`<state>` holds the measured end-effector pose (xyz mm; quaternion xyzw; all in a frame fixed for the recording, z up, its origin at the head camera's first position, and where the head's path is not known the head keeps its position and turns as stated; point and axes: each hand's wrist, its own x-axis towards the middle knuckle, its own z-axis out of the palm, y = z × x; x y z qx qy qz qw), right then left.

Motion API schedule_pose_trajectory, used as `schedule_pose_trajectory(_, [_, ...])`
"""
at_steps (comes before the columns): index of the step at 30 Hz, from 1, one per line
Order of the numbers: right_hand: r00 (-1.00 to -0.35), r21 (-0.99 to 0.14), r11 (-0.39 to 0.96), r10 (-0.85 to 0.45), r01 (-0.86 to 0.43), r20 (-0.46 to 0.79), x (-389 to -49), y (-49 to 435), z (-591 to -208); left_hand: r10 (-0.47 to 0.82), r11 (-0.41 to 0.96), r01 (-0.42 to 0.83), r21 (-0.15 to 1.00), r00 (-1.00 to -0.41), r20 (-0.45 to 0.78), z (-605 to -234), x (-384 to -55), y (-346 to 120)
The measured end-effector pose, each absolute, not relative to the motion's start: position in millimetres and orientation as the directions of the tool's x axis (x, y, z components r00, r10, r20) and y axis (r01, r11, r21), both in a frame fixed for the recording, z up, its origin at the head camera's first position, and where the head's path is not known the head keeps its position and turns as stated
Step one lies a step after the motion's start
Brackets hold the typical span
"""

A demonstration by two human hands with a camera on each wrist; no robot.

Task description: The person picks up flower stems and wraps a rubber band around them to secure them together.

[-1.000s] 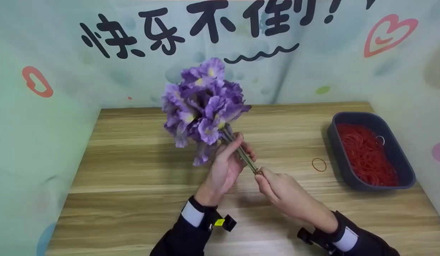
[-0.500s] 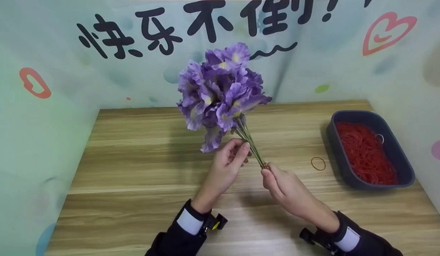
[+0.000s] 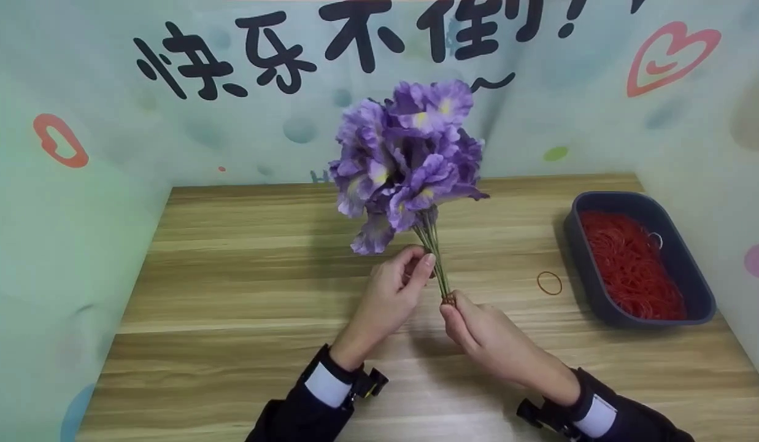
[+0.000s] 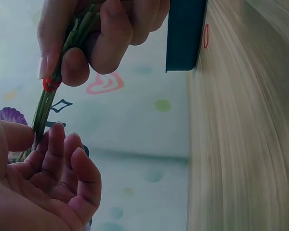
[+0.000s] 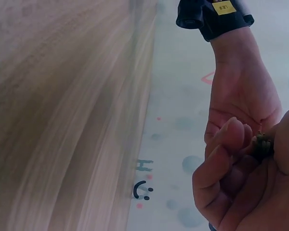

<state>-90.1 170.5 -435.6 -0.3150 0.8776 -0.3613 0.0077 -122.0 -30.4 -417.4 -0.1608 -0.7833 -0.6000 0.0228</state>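
A bunch of purple artificial flowers (image 3: 407, 159) stands nearly upright above the table, its blooms in front of the back wall. The left hand (image 3: 394, 298) pinches the green stems (image 4: 42, 108) between thumb and index finger, below the blooms. Lower down, the right hand (image 3: 499, 337) grips the stem ends. A red rubber band (image 4: 51, 84) is wound round the stems at the right hand's fingertips. In the right wrist view, the cut stem ends (image 5: 263, 144) poke out from the right hand's curled fingers.
A dark blue bin (image 3: 578, 245) full of red rubber bands (image 3: 631, 270) stands at the right of the wooden table (image 3: 232, 276). One loose rubber band (image 3: 549, 283) lies left of it. A printed backdrop (image 3: 232, 135) encloses the table's back and sides.
The bunch has swung to the right and turned more upright. The left hand has moved from cupping behind the stems to pinching them; the right hand keeps its grip at the bottom.
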Motion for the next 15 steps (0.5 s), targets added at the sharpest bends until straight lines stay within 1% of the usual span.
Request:
schedule_pose_trajectory(3, [-0.797, -0.638, 0.537, -0.565, -0.553, 0.215, -90, 170, -439, 0.226, 0.333, 0.34, 0.88, -0.934, 0.275, -417, -120, -29])
schedule_pose_trajectory(8, [-0.796, -0.666, 0.491, -0.54, -0.561, 0.272, -90, 170, -445, 0.279, 0.52, 0.5, 0.692, -0.866, 0.416, -417, -116, -25])
schedule_pose_trajectory(11, [-0.797, -0.687, 0.465, -0.529, -0.559, 0.291, -90, 170, -447, 0.304, 0.542, 0.547, 0.639, -0.836, 0.457, -417, -115, -24])
schedule_pose_trajectory(15, [-0.8, -0.698, 0.467, -0.541, -0.543, 0.259, -90, 171, -447, 0.31, 0.535, 0.545, 0.646, -0.838, 0.449, -419, -116, -23])
